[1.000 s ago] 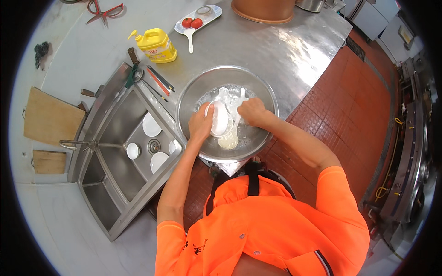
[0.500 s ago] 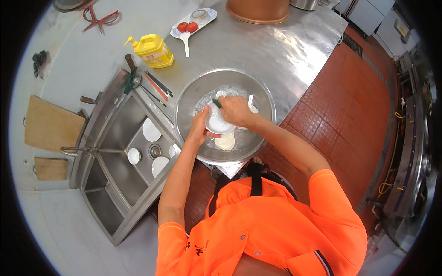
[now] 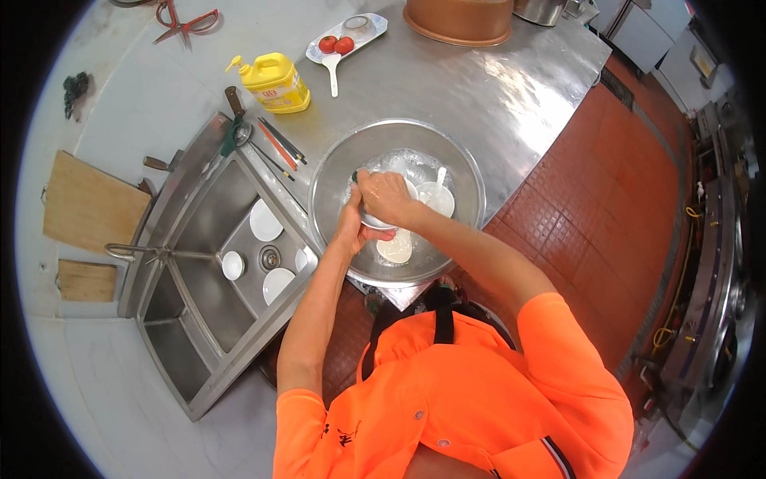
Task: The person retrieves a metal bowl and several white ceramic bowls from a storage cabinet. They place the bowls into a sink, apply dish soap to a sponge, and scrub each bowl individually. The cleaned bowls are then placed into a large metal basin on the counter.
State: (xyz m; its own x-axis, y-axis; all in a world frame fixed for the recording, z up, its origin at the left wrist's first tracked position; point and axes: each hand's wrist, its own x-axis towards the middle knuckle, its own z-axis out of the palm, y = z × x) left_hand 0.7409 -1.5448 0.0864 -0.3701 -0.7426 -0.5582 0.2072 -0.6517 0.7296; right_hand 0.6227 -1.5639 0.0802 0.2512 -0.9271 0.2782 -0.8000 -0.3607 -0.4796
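Note:
A large steel basin [image 3: 464, 172] with soapy water stands at the corner of the metal counter. Over it, my left hand [image 3: 351, 230] grips the side of a white bowl [image 3: 378, 223], its fingers wrapped round the edge. My right hand [image 3: 384, 196] is closed and pressed onto the bowl, covering most of it. A bit of dark green scouring pad [image 3: 355, 176] shows past its knuckles. In the suds to the right lies another white bowl [image 3: 444, 204] with a white spoon [image 3: 440, 179] in it. A pale dish [image 3: 394, 250] sits nearer me, below the held bowl.
Left of the basin is a steel sink [image 3: 209, 209] with several white dishes [image 3: 266, 220]. Behind stand a yellow pump jug [image 3: 275, 84], chopsticks [image 3: 281, 144], a tray [image 3: 369, 29] with two tomatoes [image 3: 344, 45], and a copper-coloured pot [image 3: 459, 22]. Red scissors [image 3: 186, 21] lie far left.
My right hand has moved left across the bowl with the scouring pad, now covering more of it. The bowl with the spoon shows more fully. The whole view has shifted slightly.

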